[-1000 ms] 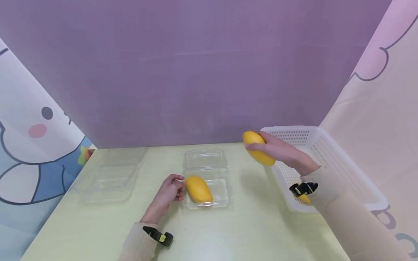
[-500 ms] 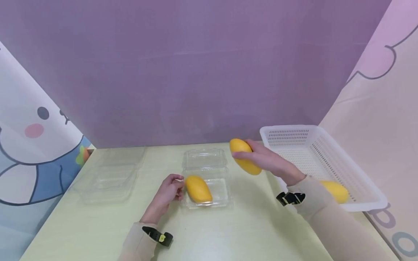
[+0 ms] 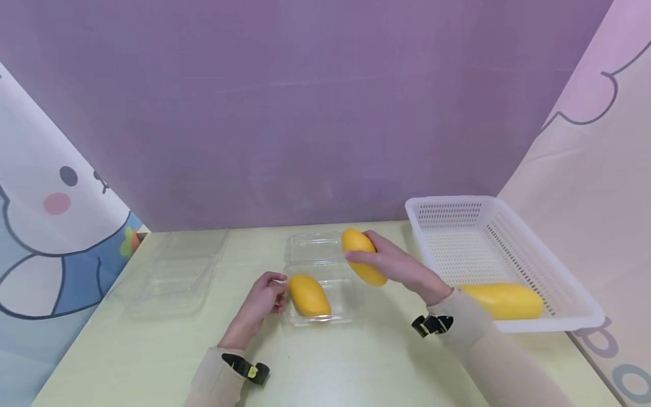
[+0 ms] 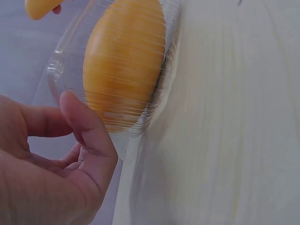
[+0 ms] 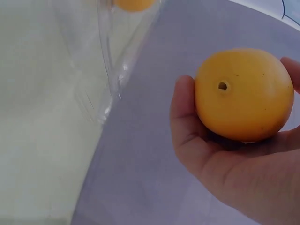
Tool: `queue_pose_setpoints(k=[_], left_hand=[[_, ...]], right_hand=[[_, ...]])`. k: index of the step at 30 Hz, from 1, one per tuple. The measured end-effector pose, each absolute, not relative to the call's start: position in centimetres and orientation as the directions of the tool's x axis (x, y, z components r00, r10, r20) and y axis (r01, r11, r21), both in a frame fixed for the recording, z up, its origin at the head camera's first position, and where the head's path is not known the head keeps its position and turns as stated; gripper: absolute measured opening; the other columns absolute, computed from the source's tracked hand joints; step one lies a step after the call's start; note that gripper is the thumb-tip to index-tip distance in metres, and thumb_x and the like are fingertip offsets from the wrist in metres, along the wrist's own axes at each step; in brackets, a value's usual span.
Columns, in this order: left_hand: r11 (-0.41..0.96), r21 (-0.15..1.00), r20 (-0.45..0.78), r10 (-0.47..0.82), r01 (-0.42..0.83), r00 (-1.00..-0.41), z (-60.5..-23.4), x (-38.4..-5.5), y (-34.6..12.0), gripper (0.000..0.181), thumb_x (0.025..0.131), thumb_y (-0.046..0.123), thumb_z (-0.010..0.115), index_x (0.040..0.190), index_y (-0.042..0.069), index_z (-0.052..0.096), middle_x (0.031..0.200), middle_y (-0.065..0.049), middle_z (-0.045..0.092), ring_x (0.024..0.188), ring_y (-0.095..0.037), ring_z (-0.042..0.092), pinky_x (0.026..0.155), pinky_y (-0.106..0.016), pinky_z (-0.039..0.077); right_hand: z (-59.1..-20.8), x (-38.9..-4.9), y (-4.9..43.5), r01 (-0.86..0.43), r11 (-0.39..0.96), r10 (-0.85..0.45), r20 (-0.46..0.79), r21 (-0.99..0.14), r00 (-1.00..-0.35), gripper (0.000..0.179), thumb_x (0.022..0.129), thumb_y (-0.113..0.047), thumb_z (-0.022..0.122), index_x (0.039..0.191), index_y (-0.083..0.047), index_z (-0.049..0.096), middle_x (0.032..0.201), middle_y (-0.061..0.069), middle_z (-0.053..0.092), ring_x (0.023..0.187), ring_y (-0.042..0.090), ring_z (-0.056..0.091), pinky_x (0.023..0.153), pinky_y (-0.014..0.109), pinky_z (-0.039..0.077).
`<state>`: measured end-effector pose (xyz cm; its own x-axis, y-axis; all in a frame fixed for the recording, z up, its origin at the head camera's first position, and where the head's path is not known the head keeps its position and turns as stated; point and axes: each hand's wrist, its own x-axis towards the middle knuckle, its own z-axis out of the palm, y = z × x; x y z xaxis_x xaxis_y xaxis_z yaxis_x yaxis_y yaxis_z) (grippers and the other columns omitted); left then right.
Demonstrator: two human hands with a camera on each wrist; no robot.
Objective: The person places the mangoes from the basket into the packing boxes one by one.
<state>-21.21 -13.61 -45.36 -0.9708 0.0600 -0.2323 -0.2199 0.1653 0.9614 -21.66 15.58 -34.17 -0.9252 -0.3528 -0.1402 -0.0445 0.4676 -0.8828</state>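
My right hand (image 3: 391,261) grips a yellow mango (image 3: 362,257) above the right side of an open, hinged clear plastic container (image 3: 348,299). In the right wrist view, the mango's small dark stem end (image 5: 222,86) faces the camera, with fingers and thumb round the fruit. A second mango (image 3: 309,295) lies in the left half of the container, tilted slightly. My left hand (image 3: 261,299) is at the container's left edge. Up close in the left wrist view, its curled fingers (image 4: 96,140) hold the container's rim beside that mango.
A white perforated basket (image 3: 554,271) stands at the right, with yellow mango (image 3: 508,301) at its near end, partly behind my right sleeve. More clear plastic containers (image 3: 173,277) sit at the left of the pale table (image 3: 325,367). A purple backdrop (image 3: 325,113) rises behind.
My right hand has carried its mango leftward and down, from beside the basket to over the container's right side. The yellow fruit in the basket has come into view. My left hand has stayed put.
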Motion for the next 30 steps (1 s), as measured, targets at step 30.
queue_pose_setpoints(k=[30], left_hand=[[0.161, 0.963, -0.226, 0.057, -0.214, -0.972, -45.6, -21.3, -13.4, 0.029, 0.1, 0.009, 0.053, 0.127, -0.001, 0.051, 0.09, -0.013, 0.053, 0.066, -0.02, 0.051, 0.059, -0.029, 0.047]], right_hand=[[-40.3, -21.2, 11.3, -0.095, 0.399, -0.334, -0.048, -0.912, -0.941, 0.063, 0.091, -0.04, 0.072, 0.141, -0.01, 0.048, 0.112, 0.008, 0.062, 0.092, 0.023, 0.06, 0.083, 0.039, 0.049]])
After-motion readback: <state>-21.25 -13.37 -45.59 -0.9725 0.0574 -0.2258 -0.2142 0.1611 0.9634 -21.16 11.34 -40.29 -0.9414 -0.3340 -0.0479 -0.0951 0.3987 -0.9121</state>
